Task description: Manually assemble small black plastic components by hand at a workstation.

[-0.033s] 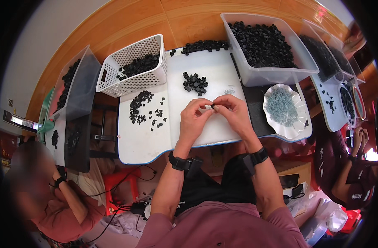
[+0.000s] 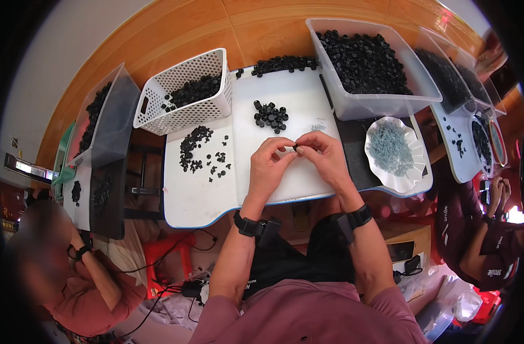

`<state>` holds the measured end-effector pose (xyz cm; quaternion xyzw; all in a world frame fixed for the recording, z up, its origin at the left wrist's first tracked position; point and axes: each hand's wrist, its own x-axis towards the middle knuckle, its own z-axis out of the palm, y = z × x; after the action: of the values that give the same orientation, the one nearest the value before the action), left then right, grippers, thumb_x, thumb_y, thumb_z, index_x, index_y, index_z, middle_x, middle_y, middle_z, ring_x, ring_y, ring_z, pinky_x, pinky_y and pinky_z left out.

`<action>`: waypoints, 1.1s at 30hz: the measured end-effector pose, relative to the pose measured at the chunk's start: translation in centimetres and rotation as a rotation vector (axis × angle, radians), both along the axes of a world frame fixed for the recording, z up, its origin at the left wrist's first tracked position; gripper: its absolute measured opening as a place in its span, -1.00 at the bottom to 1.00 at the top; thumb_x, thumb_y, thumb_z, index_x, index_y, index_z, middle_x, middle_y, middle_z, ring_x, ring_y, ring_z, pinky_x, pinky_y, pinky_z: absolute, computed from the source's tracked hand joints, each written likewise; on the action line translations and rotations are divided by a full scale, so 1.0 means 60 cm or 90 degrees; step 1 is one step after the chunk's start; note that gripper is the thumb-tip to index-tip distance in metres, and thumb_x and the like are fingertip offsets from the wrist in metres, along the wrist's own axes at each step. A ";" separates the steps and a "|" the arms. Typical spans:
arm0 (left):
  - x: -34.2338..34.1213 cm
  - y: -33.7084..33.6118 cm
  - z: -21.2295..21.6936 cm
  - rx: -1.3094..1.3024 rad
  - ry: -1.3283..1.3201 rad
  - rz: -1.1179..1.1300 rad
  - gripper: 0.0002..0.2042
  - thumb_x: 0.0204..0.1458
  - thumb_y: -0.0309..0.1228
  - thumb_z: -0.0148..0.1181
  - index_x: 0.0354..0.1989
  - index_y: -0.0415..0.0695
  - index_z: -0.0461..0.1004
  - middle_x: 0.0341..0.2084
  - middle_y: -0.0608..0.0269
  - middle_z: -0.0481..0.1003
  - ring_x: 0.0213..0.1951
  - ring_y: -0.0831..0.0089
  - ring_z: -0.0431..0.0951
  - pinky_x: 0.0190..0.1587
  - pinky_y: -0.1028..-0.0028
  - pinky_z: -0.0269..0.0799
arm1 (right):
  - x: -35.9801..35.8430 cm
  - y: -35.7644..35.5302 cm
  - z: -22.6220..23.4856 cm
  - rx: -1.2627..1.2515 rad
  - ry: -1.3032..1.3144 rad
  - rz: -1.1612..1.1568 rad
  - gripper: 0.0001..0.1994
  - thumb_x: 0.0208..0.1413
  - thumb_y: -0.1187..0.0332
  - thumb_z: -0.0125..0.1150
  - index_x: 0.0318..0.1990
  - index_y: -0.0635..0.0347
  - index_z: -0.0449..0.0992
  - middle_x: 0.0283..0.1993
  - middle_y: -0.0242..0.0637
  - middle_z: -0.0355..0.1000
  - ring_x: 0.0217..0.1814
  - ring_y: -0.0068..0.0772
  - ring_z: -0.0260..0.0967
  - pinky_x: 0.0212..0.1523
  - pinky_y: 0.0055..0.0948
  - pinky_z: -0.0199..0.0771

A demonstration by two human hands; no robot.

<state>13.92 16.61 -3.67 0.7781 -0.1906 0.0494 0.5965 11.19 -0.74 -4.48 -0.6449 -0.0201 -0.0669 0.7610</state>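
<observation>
Above the near part of the white table [image 2: 293, 184], my left hand [image 2: 269, 160] and my right hand [image 2: 325, 159] meet at the fingertips. Both are closed in a pinch around a small black plastic part [image 2: 295, 147], mostly hidden by the fingers. Just beyond them lies a small pile of round black caps [image 2: 270, 116]. A few tiny pale pins [image 2: 318, 127] rest near my right fingers. Left of my hands, small black pieces [image 2: 194, 149] are scattered on the tabletop. To the right stands a white scalloped dish [image 2: 404, 182] holding many thin bluish-grey pins [image 2: 389, 148].
A white perforated basket [image 2: 153, 119] and a translucent bin [image 2: 382, 106], both with black parts, stand at the back. More black parts [image 2: 285, 64] line the far edge. Co-workers sit at left [image 2: 95, 298] and right [image 2: 474, 235]. Cables [image 2: 164, 286] hang below the table.
</observation>
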 end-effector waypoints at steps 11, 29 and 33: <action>0.068 -0.001 0.017 0.242 -0.151 0.117 -0.70 0.01 -0.57 0.40 -0.04 -0.21 0.59 -0.27 0.07 0.51 -0.22 0.12 0.57 -0.15 0.21 0.52 | 0.003 -0.003 -0.004 -0.020 -0.072 -0.128 -0.86 0.19 0.59 0.30 -0.12 0.34 0.68 -0.16 -0.35 0.60 -0.16 -0.57 0.53 -0.09 -0.57 0.52; 0.066 0.030 0.001 0.400 -0.154 0.084 -0.87 0.08 -0.49 0.34 -0.21 -0.18 0.65 -0.26 0.12 0.57 -0.13 0.17 0.60 -0.03 0.25 0.51 | -0.001 0.000 0.002 -0.133 -0.095 -0.154 -0.83 0.15 0.61 0.29 -0.13 0.29 0.70 -0.20 -0.38 0.54 -0.22 -0.65 0.45 -0.18 -0.61 0.43; 0.067 0.030 -0.004 0.328 -0.194 0.126 -0.82 0.04 -0.45 0.39 -0.17 -0.12 0.65 -0.20 0.19 0.53 -0.11 0.14 0.55 -0.05 0.18 0.43 | 0.000 0.003 0.002 -0.134 -0.096 -0.157 -0.83 0.15 0.60 0.30 -0.12 0.29 0.70 -0.22 -0.39 0.54 -0.23 -0.66 0.44 -0.18 -0.62 0.43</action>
<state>17.91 18.42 -3.92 0.9021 -0.2074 0.1735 0.3363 11.20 -0.54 -4.36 -0.7116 -0.0046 -0.2051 0.6720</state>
